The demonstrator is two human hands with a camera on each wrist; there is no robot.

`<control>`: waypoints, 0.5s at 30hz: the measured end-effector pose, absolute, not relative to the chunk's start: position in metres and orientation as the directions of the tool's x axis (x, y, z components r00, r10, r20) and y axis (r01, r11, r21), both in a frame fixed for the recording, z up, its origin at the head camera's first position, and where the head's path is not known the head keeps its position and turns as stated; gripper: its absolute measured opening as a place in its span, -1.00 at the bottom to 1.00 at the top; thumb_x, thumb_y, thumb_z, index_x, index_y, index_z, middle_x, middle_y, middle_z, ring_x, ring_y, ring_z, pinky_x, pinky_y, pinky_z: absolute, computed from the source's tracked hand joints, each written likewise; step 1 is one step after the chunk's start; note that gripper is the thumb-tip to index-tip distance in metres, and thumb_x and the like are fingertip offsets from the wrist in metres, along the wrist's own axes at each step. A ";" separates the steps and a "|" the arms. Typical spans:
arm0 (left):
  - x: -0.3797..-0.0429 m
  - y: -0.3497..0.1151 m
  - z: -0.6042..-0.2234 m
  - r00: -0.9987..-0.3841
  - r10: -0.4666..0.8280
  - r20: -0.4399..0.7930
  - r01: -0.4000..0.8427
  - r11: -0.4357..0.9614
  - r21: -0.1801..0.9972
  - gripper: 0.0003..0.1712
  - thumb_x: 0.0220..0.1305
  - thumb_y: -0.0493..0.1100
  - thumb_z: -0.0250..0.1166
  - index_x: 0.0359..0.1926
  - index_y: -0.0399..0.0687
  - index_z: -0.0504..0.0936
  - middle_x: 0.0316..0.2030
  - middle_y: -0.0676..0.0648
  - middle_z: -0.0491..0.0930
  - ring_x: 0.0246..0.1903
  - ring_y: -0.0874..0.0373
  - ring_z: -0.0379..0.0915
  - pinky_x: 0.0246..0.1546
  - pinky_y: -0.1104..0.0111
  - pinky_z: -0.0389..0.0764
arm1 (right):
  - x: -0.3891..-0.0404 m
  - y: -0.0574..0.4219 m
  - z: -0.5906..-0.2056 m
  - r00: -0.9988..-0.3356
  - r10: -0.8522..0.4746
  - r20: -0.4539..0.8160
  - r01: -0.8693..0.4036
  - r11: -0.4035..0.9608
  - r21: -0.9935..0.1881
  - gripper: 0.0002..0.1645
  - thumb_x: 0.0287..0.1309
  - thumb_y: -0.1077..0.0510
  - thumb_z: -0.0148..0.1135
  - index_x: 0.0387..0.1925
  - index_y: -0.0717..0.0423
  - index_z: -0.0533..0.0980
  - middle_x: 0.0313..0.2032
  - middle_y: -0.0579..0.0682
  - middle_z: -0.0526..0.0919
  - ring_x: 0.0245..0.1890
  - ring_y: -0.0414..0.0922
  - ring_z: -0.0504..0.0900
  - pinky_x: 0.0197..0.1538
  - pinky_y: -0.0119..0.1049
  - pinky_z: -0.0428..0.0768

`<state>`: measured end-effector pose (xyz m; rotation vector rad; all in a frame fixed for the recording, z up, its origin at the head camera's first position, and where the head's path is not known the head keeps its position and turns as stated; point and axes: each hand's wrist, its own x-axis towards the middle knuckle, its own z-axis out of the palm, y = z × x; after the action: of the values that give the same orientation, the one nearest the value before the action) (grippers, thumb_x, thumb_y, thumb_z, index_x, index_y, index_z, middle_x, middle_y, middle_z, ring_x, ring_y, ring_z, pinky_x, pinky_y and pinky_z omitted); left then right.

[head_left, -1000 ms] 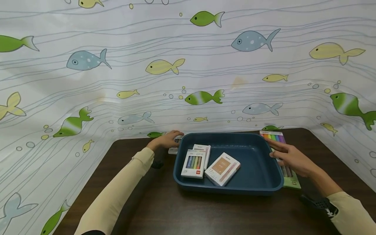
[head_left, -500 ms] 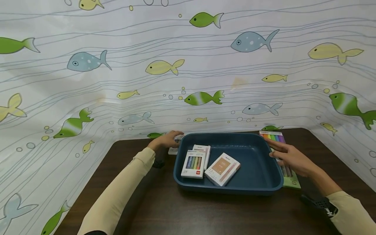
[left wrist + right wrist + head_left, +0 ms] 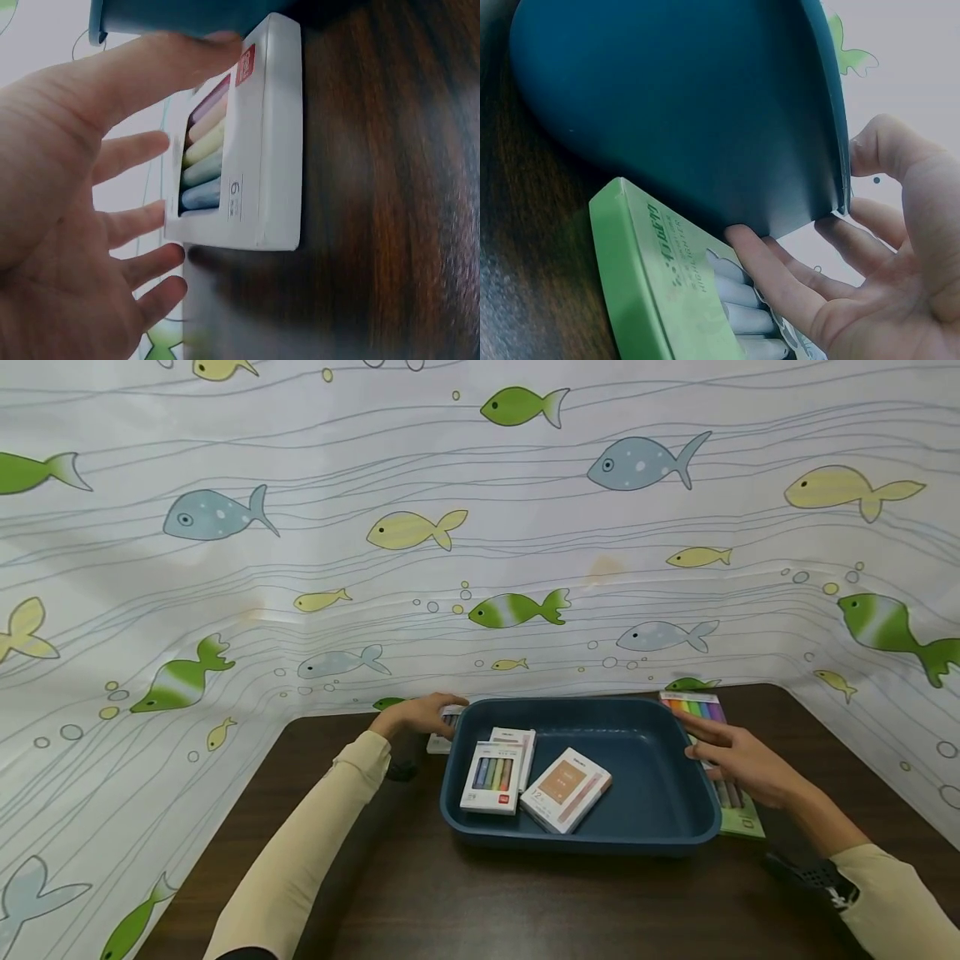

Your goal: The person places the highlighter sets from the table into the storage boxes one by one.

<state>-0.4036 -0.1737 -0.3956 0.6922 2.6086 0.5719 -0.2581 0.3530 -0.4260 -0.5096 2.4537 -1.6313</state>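
My left hand (image 3: 417, 715) is at the left end of a blue plastic bin (image 3: 637, 843), beside a white windowed box of pastel-coloured sticks (image 3: 281, 142) standing on the table. In the left wrist view its thumb lies across the box's upper edge, and the other fingers spread loosely behind it. At the opposite end, my right hand (image 3: 757, 767) rests its fingertips along the bin's outer wall and rim. Under those fingers lies a green box of coloured sticks (image 3: 641, 277), partly hidden by the hand and bin.
Inside the bin, toward its left, lie a white box with coloured sticks (image 3: 491, 781), another white box (image 3: 527, 743) partly behind it, and a white box with an orange-brown label (image 3: 566, 789). A fish-patterned sheet (image 3: 562, 510) closes off the dark wooden table (image 3: 525, 910) at the back.
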 end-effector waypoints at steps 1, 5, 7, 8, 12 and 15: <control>-0.403 -0.174 -0.395 -0.800 0.541 -0.260 0.390 0.797 0.460 -0.02 0.17 -0.03 0.46 0.55 -0.08 0.24 0.50 -0.28 0.10 0.39 -0.24 0.14 0.25 -0.17 0.31 | -0.258 0.353 -0.426 -0.931 -0.361 0.061 -0.196 0.350 -0.916 -0.18 0.55 0.03 0.09 0.63 0.03 -0.04 0.53 0.36 -0.01 0.30 0.51 0.29 0.02 0.35 0.54; -0.401 -0.175 -0.393 -0.797 0.539 -0.273 0.406 0.812 0.420 0.01 0.13 -0.02 0.50 0.55 -0.02 0.26 0.53 -0.28 0.02 0.44 -0.25 0.04 0.26 -0.22 0.28 | -0.257 0.353 -0.426 -0.931 -0.360 0.066 -0.199 0.348 -0.916 -0.18 0.55 0.03 0.09 0.63 0.05 -0.03 0.53 0.36 -0.02 0.30 0.51 0.30 0.02 0.35 0.53; -0.400 -0.175 -0.394 -0.803 0.531 -0.272 0.397 0.816 0.420 0.00 0.14 -0.02 0.51 0.55 0.01 0.26 0.53 -0.27 0.01 0.43 -0.25 0.05 0.25 -0.22 0.29 | -0.257 0.353 -0.426 -0.931 -0.359 0.067 -0.200 0.347 -0.916 -0.18 0.55 0.04 0.09 0.63 0.05 -0.03 0.53 0.37 -0.02 0.29 0.52 0.30 0.01 0.36 0.53; -0.400 -0.175 -0.394 -0.807 0.525 -0.271 0.390 0.817 0.424 0.00 0.14 -0.01 0.52 0.56 0.03 0.26 0.53 -0.27 0.01 0.43 -0.25 0.05 0.25 -0.22 0.29 | -0.257 0.353 -0.426 -0.931 -0.358 0.067 -0.199 0.346 -0.917 -0.18 0.55 0.04 0.09 0.63 0.06 -0.03 0.53 0.37 -0.02 0.29 0.52 0.30 0.01 0.36 0.53; -0.400 -0.176 -0.397 -0.818 0.511 -0.265 0.373 0.820 0.434 -0.01 0.14 0.00 0.53 0.55 0.06 0.28 0.53 -0.25 0.01 0.42 -0.24 0.07 0.25 -0.21 0.29 | -0.257 0.353 -0.426 -0.930 -0.362 0.064 -0.196 0.340 -0.920 -0.17 0.55 0.05 0.09 0.63 0.07 -0.04 0.52 0.40 -0.02 0.30 0.54 0.27 0.02 0.37 0.52; -0.400 -0.177 -0.398 -0.824 0.505 -0.255 0.368 0.821 0.437 -0.01 0.11 -0.01 0.55 0.53 0.08 0.31 0.51 -0.25 0.02 0.39 -0.24 0.11 0.23 -0.21 0.32 | -0.257 0.352 -0.426 -0.928 -0.367 0.065 -0.198 0.337 -0.921 -0.17 0.55 0.05 0.08 0.63 0.08 -0.05 0.52 0.39 -0.02 0.30 0.54 0.27 0.02 0.37 0.52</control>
<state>-0.4001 -0.1775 -0.3983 0.6579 2.6419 0.5299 -0.2573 0.3521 -0.4256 -0.5195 2.4388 -1.6454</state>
